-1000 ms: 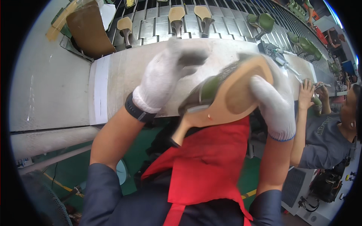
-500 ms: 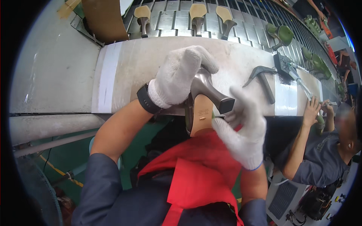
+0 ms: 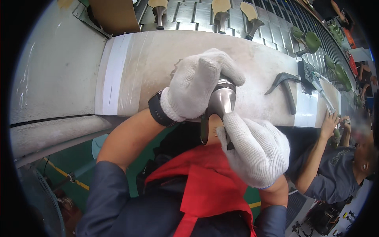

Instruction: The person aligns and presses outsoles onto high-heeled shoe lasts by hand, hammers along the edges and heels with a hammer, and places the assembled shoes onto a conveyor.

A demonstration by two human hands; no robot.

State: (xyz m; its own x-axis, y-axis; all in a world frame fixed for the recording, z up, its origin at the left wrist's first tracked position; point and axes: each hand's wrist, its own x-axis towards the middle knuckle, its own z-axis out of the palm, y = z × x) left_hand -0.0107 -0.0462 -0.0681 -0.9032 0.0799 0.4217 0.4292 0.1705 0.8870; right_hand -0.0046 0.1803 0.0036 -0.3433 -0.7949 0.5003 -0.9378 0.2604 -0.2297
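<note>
I have both hands in view, each in a white knitted glove. The left hand [image 3: 203, 85] is fed in from the lower left, forearm angled up and inward, a black wristband [image 3: 159, 108] at the wrist. Its fingers curl over toward the right and grasp the rear end of a high-heeled shoe [image 3: 223, 102] with a glossy grey heel and a tan sole.

The right hand [image 3: 262, 152] comes from the lower right, wrist bent inward. Its thumb and forefinger pinch the lower part of the heel; I cannot tell how the remaining fingers are set.

The shoe is located between the two hands, sole toward the camera, near the front edge of a pale worktable [image 3: 158, 59] and above a red apron [image 3: 209, 193]. I cannot tell whether the toe touches the apron.

A dark hammer with a curved head [image 3: 290, 96] lies on the worktable, to the right, apart from both hands. Beyond the worktable is a silver slatted conveyor [image 3: 184, 17].
</note>
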